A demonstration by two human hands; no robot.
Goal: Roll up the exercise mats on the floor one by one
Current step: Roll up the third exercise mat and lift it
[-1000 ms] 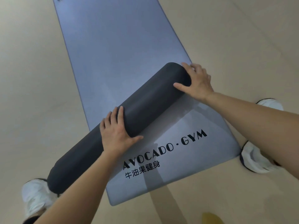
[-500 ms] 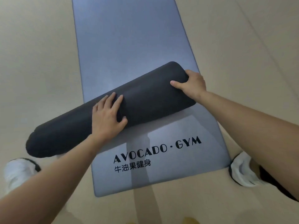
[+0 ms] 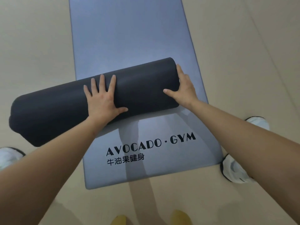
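Note:
A dark grey rolled mat lies crosswise on a flat blue-grey exercise mat printed "AVOCADO · GYM". The roll's left end sticks out over the floor past the flat mat's left edge. My left hand rests flat on top of the roll near its middle, fingers straight and spread. My right hand presses against the roll's right end, thumb on the roll's top, fingers straight along the end face.
The beige floor surrounds the mat. White shoes sit at the left edge and at the right, with another white shoe behind it. Two yellow shapes show at the bottom edge.
The roll has swung from a steep diagonal to nearly crosswise on the flat mat. My left hand has flattened on top; my right hand has shifted to the roll's end.

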